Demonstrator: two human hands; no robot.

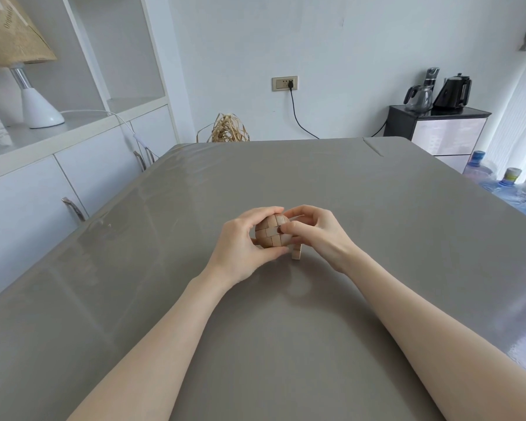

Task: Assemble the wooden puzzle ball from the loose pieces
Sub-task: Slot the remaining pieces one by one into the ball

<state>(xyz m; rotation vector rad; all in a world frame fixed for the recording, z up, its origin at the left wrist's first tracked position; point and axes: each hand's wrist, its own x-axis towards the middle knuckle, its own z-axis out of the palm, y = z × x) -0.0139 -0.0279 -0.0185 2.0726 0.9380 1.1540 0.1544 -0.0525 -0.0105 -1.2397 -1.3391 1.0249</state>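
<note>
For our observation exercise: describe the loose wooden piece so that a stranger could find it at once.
Start at the grey table, then the two hands at its middle. The loose wooden piece stands just below the wooden puzzle ball they hold: a small blocky bit, not round.

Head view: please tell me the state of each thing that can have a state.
Puzzle ball: nearly whole, gripped by both hands above the table.
Loose piece: sticking out at the ball's lower right.
Left hand: curled round the ball.
Right hand: fingertips pinching the ball.
Wall socket: black cable plugged in.
</note>
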